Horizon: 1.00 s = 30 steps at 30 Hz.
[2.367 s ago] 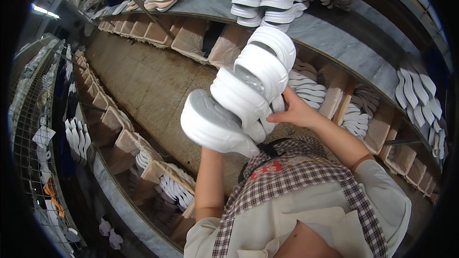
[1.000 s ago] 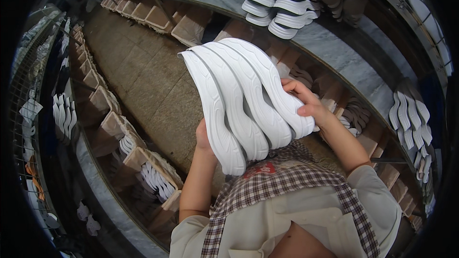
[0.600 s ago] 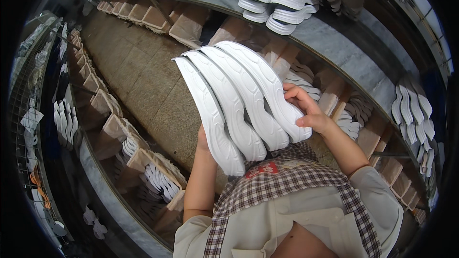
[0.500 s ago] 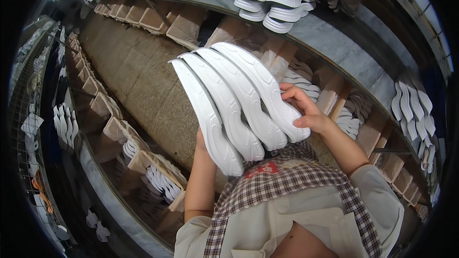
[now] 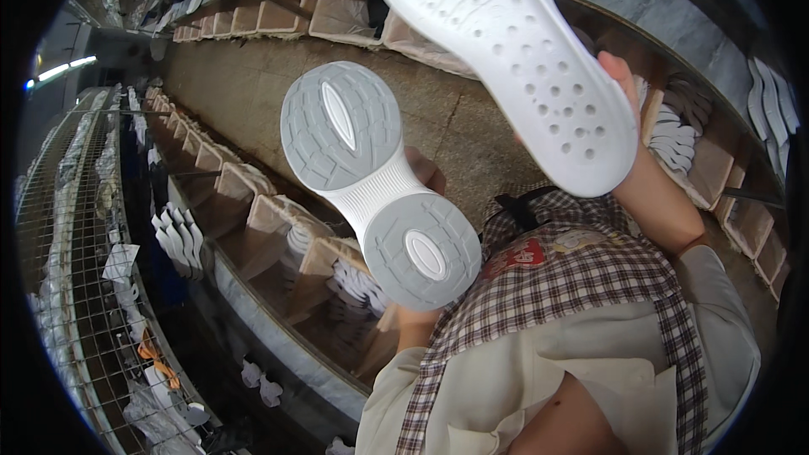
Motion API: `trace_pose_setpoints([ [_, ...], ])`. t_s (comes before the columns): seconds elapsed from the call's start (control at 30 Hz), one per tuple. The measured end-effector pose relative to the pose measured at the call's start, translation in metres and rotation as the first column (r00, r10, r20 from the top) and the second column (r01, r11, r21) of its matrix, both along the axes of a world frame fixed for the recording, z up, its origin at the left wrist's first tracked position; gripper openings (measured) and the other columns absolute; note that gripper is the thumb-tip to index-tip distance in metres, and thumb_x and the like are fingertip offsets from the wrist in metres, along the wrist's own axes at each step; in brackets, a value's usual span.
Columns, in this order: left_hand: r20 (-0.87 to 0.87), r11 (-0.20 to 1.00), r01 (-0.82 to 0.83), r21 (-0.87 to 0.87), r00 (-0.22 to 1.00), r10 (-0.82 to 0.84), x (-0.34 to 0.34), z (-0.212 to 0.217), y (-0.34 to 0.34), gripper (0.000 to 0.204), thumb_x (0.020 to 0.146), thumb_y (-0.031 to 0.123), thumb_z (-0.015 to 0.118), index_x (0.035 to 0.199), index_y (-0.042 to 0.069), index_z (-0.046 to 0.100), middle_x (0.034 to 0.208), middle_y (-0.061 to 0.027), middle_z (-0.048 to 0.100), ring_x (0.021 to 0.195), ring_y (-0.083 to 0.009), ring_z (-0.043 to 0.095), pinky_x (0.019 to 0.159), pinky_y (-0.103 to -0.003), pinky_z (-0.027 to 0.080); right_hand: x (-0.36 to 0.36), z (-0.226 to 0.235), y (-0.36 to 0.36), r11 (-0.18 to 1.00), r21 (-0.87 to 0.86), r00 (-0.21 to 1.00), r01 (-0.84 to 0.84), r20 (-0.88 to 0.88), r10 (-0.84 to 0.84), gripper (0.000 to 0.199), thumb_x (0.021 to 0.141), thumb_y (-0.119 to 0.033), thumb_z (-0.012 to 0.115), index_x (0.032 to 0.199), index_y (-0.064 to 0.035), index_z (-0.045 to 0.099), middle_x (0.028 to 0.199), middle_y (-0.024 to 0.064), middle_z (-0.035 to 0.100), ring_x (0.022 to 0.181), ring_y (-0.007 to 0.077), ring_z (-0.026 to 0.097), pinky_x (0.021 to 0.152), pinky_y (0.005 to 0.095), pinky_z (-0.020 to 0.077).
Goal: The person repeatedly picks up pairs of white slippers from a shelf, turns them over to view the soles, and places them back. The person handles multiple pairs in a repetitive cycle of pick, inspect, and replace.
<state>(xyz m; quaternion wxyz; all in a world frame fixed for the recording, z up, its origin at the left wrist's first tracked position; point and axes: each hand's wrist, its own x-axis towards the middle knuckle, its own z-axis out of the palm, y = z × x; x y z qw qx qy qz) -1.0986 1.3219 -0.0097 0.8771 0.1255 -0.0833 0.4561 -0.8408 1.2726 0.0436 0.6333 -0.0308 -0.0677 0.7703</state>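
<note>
A shoe sole [image 5: 339, 131] with grey tread patches on a white base lies tread up over my left hand [image 5: 426, 170]. That hand is closed on it from beneath, with only some fingers showing at its right edge. Higher and to the right, a white shoe sole [image 5: 539, 84] tilts with its holed inner face towards me. My right hand [image 5: 622, 76] grips its right edge, the fingers mostly behind it. The two soles are apart. Whether more soles sit under either one is hidden.
Cloth-lined bins run along both sides, with white soles [image 5: 358, 285] in a left one and more soles [image 5: 672, 136] in a right one. Stone-topped shelves [image 5: 624, 29] border the aisle floor [image 5: 244, 84]. A wire rack [image 5: 67, 219] stands far left.
The row of several white soles held between both hands has been parted. One now shows its grey tread at left; another is raised at right, inner face visible. The view has shifted.
</note>
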Motion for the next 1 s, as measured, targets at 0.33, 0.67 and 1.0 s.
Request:
trace_pose_setpoints([
  [0.33,-0.109,1.000,-0.010,0.006,0.994,0.011,0.005,0.005,0.002,0.064,0.090,0.030,0.059,0.138,0.004,0.027,0.114,-0.0206,0.053,0.091,-0.0264,0.060,0.066,-0.034,0.057,-0.012,-0.010,-0.003,0.997,0.065,0.815,0.039,0.576,-0.070,0.070,0.084,-0.026,0.052,0.145,-0.0051,0.026,0.135,0.0194,0.044,0.111,0.0246,0.057,0.086,0.0322,0.0524],
  [0.67,-0.194,0.972,0.051,-0.228,0.976,-0.097,0.011,0.014,-0.005,0.056,0.090,0.035,0.056,0.129,-0.002,0.037,0.100,-0.0185,0.053,0.085,-0.0240,0.055,0.066,-0.034,0.054,-0.016,-0.063,-0.013,0.962,-0.257,0.994,-0.093,0.034,0.105,0.050,0.087,-0.029,0.045,0.130,-0.0022,0.047,0.109,0.0152,0.063,0.088,0.0241,0.067,0.080,0.0364,0.0550],
  [1.0,0.262,0.988,0.153,-0.033,0.955,-0.139,0.018,-0.004,0.017,0.082,0.088,0.036,0.061,0.146,0.004,0.014,0.116,-0.0228,0.055,0.091,-0.0221,0.059,0.071,-0.033,0.057,-0.005,-0.080,-0.014,0.940,-0.335,0.996,-0.068,-0.084,0.042,0.055,0.083,-0.037,0.043,0.121,0.0007,0.055,0.105,0.0191,0.065,0.082,0.0293,0.069,0.070,0.0411,0.0592],
])
